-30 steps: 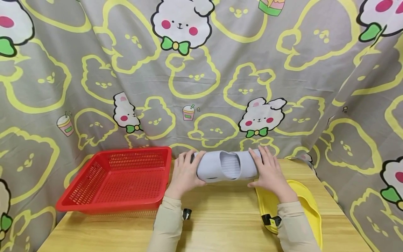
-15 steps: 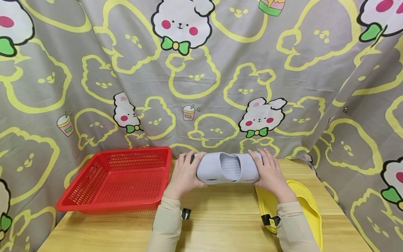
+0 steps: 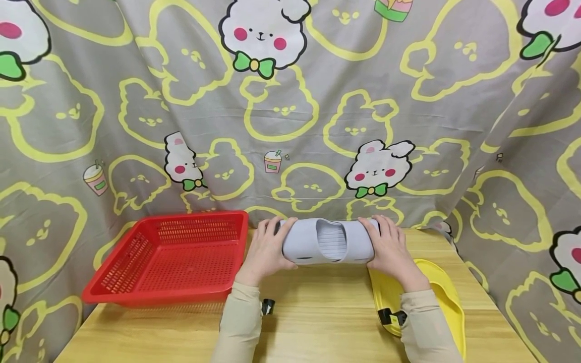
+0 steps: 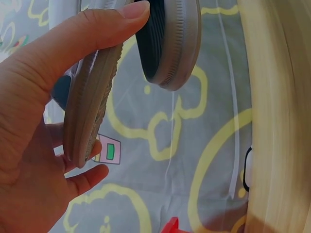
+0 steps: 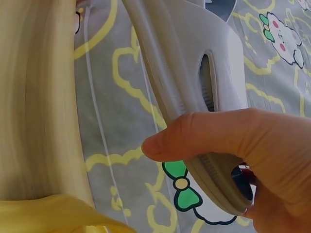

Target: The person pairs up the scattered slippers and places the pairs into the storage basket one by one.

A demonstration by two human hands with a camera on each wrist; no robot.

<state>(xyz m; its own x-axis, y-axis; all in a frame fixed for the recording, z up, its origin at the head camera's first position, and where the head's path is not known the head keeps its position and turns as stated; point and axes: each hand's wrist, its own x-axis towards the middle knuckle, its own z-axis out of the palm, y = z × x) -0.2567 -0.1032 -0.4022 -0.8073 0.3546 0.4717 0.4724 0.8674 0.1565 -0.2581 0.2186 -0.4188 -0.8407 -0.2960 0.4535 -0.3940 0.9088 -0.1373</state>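
Observation:
A pair of light grey slippers (image 3: 301, 241), with smooth uppers and ridged footbeds, is held up level above the far part of the table, toe ends pushed together. My left hand (image 3: 265, 252) grips the left end, thumb along the lower side and fingers over the top. The right hand (image 3: 391, 247) grips the other end in the same way. In the left wrist view, the left hand (image 4: 43, 92) pinches one slipper sole (image 4: 90, 104), and a second sole end (image 4: 180, 43) stands beside it. The right wrist view shows the right thumb across a slotted upper (image 5: 226, 73).
A red perforated plastic basket (image 3: 236, 282) stands left of the hands. Under the right forearm lies a yellow item with a curved raised rim (image 3: 436, 272). All rest on a wooden table (image 3: 317, 312). A patterned grey curtain (image 3: 308, 126) closes off the back and sides.
The right thumb has moved in against the underside of the slippers; a second ago it stuck out below. The slippers and the left hand have hardly moved.

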